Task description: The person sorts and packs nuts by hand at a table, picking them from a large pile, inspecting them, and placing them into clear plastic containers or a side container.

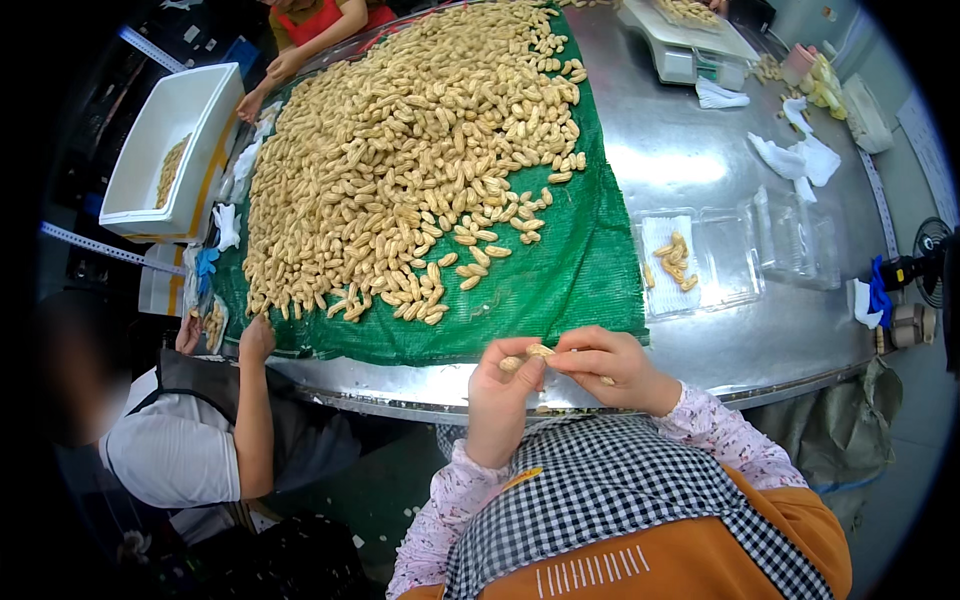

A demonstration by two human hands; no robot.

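My left hand (pixel 501 394) is closed around an unshelled peanut (pixel 511 364) and steadies a second peanut (pixel 539 350) at its fingertips. The fingers of my right hand (pixel 616 369) pinch the near end of that second peanut. Another peanut (pixel 607 380) shows under my right fingers, mostly hidden. Both hands are over the near edge of the metal table (pixel 720 352). Beyond them spreads a large heap of unshelled peanuts (pixel 405 165) on a green woven sheet (pixel 570 255). To the right, several peanuts (pixel 675 259) lie on a white pad in a clear plastic tray (pixel 727 262).
A white foam box (pixel 135 165) holding some peanuts stands at the left. A co-worker (pixel 180 442) sits to my left, and another person (pixel 322 34) reaches in across the table. Farther right are a scale (pixel 686 45), crumpled white gloves (pixel 799 157) and a fan (pixel 932 247).
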